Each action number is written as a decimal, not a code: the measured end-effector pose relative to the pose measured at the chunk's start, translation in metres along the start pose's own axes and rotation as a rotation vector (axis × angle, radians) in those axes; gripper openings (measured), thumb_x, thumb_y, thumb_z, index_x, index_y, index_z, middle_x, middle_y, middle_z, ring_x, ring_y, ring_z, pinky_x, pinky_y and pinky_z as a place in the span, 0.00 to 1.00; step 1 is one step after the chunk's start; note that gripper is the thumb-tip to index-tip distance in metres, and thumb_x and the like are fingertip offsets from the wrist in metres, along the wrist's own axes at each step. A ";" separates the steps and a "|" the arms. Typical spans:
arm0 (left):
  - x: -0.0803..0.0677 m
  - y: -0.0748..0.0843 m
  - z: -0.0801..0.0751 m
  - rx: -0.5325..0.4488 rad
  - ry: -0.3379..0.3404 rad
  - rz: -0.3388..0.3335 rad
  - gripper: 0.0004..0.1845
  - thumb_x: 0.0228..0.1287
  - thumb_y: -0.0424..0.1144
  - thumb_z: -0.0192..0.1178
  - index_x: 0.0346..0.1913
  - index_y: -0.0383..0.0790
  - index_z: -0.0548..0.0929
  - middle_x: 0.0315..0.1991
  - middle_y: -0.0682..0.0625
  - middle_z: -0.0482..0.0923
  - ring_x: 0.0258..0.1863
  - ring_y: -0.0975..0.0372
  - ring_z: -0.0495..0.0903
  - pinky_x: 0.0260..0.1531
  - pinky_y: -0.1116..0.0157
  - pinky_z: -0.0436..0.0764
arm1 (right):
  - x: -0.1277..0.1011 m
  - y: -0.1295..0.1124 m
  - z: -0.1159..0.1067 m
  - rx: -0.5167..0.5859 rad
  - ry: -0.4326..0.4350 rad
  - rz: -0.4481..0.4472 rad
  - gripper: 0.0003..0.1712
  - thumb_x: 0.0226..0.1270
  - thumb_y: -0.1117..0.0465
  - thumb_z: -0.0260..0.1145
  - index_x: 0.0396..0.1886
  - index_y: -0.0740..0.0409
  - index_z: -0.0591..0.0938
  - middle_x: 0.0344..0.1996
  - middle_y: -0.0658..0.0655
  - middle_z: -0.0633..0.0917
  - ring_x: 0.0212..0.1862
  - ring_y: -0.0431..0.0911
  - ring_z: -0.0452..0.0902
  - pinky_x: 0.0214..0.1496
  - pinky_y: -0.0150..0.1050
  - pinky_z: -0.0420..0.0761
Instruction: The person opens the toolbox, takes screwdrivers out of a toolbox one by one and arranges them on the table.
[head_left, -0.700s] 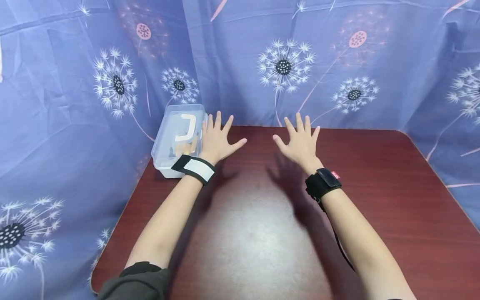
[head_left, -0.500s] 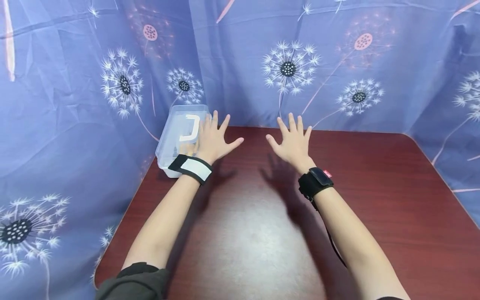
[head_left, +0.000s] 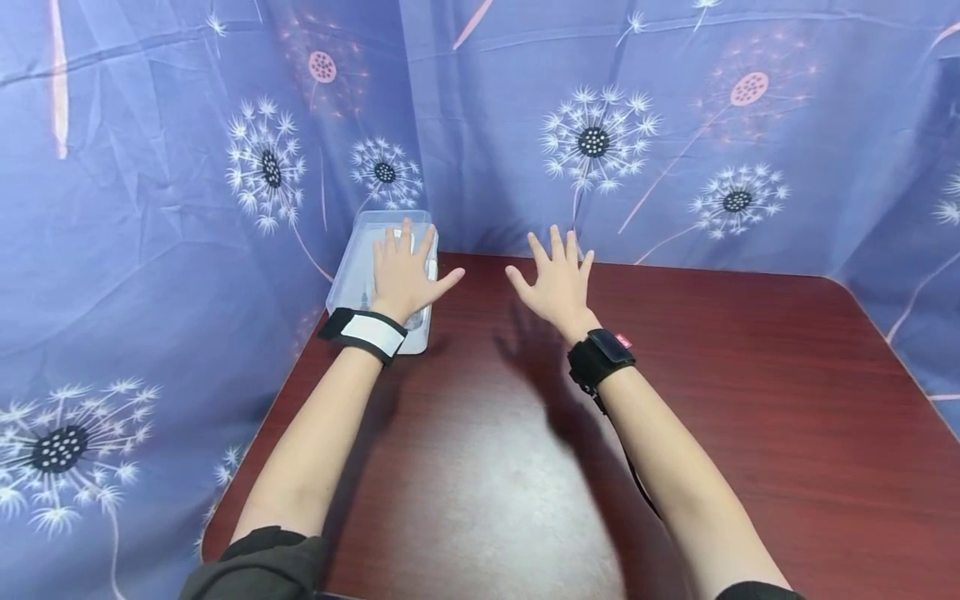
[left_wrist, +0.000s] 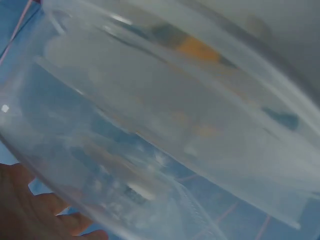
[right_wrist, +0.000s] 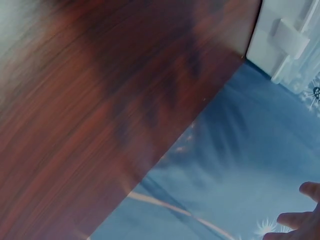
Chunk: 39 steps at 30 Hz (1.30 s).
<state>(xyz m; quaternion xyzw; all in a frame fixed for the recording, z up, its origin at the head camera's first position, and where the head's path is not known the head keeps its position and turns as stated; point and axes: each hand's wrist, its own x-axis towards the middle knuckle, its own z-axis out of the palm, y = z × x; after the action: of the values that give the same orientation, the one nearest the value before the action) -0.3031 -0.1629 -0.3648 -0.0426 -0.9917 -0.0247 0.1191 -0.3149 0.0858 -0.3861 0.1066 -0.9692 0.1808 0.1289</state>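
A translucent plastic storage box [head_left: 351,271] with a clear lid stands at the table's back left. My left hand [head_left: 403,279] is spread flat above its lid, fingers straight and holding nothing; it hides much of the lid and the white handle. In the left wrist view, the box [left_wrist: 165,105] fills most of the picture, with blurred orange and dark things showing through its wall. My right hand [head_left: 557,287] hovers over the table to the right of the box, fingers spread and nothing in them. Its fingertips [right_wrist: 287,220] show at the lower right of the right wrist view.
The dark red wooden table [head_left: 720,400] has rounded corners. A blue curtain [head_left: 480,125] with dandelion prints hangs along its back and left side. Each wrist wears a black strap [head_left: 600,358], and a thin cable runs along the right forearm.
Both hands have shifted left in the head view, still spread. My left hand has gone from the box's right side to over its lid. The head view has turned slightly right.
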 end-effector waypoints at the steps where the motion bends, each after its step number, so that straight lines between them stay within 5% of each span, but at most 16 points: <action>1: 0.000 -0.003 0.000 0.001 0.004 -0.006 0.51 0.55 0.78 0.40 0.76 0.55 0.49 0.77 0.37 0.44 0.75 0.39 0.49 0.73 0.40 0.48 | 0.001 -0.003 0.001 0.003 0.000 -0.001 0.44 0.64 0.28 0.46 0.75 0.41 0.56 0.78 0.60 0.49 0.79 0.60 0.35 0.73 0.70 0.39; 24: -0.005 -0.070 -0.010 -0.097 0.005 -0.218 0.51 0.55 0.78 0.41 0.77 0.55 0.44 0.77 0.36 0.41 0.74 0.34 0.44 0.69 0.32 0.46 | 0.028 -0.077 0.036 0.089 -0.082 -0.011 0.43 0.66 0.29 0.44 0.76 0.42 0.55 0.77 0.60 0.50 0.79 0.60 0.37 0.75 0.67 0.43; 39: -0.018 -0.095 -0.005 -0.214 -0.036 -0.342 0.50 0.56 0.76 0.42 0.77 0.53 0.45 0.76 0.33 0.42 0.72 0.30 0.47 0.60 0.26 0.54 | 0.030 -0.125 0.061 0.126 -0.143 -0.038 0.43 0.66 0.30 0.45 0.75 0.44 0.56 0.77 0.60 0.52 0.78 0.61 0.42 0.76 0.65 0.47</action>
<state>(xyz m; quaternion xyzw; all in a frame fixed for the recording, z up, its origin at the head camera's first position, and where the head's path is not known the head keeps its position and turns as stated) -0.2928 -0.2588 -0.3680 0.1135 -0.9782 -0.1489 0.0901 -0.3243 -0.0558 -0.3924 0.1453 -0.9604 0.2309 0.0560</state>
